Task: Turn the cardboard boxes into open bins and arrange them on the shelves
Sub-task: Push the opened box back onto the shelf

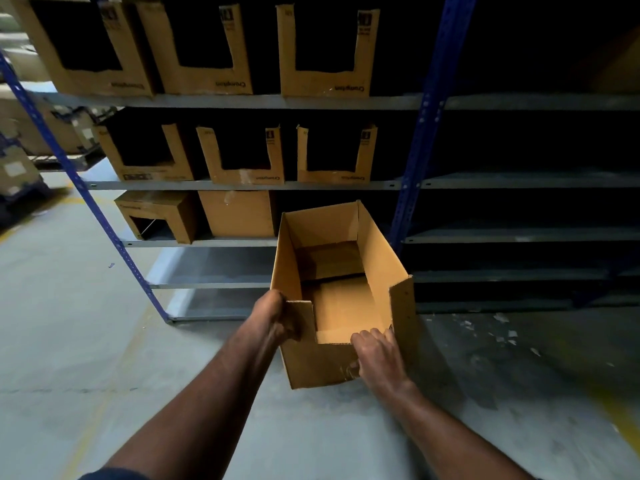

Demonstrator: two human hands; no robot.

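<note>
Both hands on one cardboard box (384,258), seen from the head view. Left hand (277,317) curled round the near left corner, beside the standing strip of front wall. Right hand (375,355) hooked over the cut-down front edge, fingers inside, thumb on the outer face.

Box open at the top, front wall notched low, held off the concrete floor (104,341).

Just beyond the box's far end: shelf rack (242,185) with blue uprights (426,116).

Up and left of the grip, on a low shelf: two boxes (235,213).

Higher: a row of three notched bins (242,171), then three more bins (204,81) above.

Right of the grip, on the floor: cardboard scraps (502,330). The bay beyond them is too dark to read.
</note>
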